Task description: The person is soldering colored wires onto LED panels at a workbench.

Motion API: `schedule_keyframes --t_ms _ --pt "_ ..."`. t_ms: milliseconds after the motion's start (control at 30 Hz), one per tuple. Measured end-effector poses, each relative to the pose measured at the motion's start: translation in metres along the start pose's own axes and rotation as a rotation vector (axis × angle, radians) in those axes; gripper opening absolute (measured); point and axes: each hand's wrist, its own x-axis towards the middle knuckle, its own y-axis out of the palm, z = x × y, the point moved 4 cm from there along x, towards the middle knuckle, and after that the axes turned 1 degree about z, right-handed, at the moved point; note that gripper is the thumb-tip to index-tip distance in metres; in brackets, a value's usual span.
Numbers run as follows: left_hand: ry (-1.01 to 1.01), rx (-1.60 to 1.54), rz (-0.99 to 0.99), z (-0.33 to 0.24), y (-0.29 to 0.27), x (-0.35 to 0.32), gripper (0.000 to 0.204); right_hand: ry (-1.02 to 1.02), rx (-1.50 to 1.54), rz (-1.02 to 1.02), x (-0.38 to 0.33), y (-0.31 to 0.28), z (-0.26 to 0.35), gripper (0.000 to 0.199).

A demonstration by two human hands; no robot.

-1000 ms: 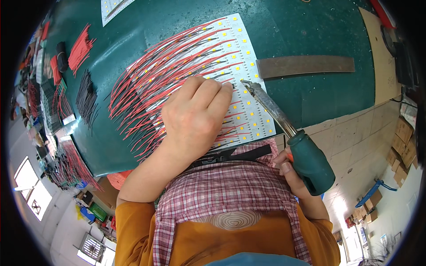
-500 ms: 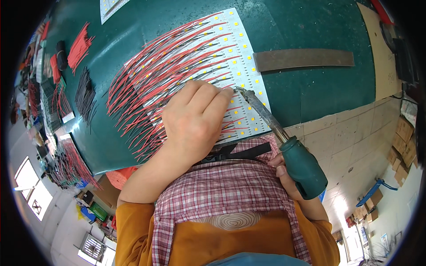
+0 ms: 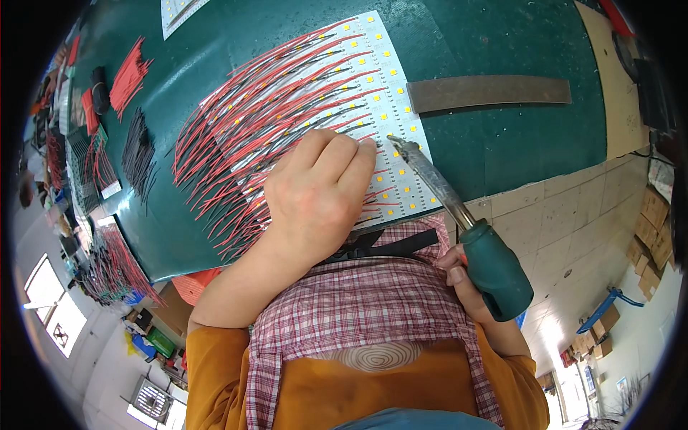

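Note:
A white LED circuit board (image 3: 401, 154) dotted with yellow LEDs lies on the green mat. Rows of red and black wires (image 3: 287, 100) are attached to it and fan out to the left. My left hand (image 3: 315, 179) rests low over the wires, its thumb and fingers pinched on a wire at the board; the fingertips are partly hidden. In my right hand (image 3: 462, 279) is a soldering iron (image 3: 494, 269) with a thick green handle. Its dark, crusted tip is over the board, just right of my left fingertips.
A flat brown metal strip (image 3: 494, 93) lies right of the board. To the left are a red wire bundle (image 3: 130, 79), a black wire bundle (image 3: 138, 154) and a wired board (image 3: 118, 247). Another white board (image 3: 175, 16) is at the far edge. Cardboard boxes (image 3: 652, 222) stand at right.
The soldering iron's tip has moved slightly right and up, away from my left fingertips. The board has shifted slightly left. My left hand stays nearly in place, still pinched.

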Motion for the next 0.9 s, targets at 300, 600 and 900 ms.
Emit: schedule_keyframes --t_ms 300,600,900 --pt "-0.025 -0.087 -0.029 0.006 -0.003 0.003 0.025 0.051 -0.018 0.024 -0.001 0.001 0.0 0.02" --pt "-0.011 -0.137 -0.025 -0.001 -0.002 -0.009 0.028 0.098 -0.17 0.123 -0.014 0.002 -0.008 0.021" --pt "0.063 -0.069 -0.026 -0.001 0.001 -0.01 0.029 0.158 -0.186 0.092 -0.013 0.005 -0.008 0.017"
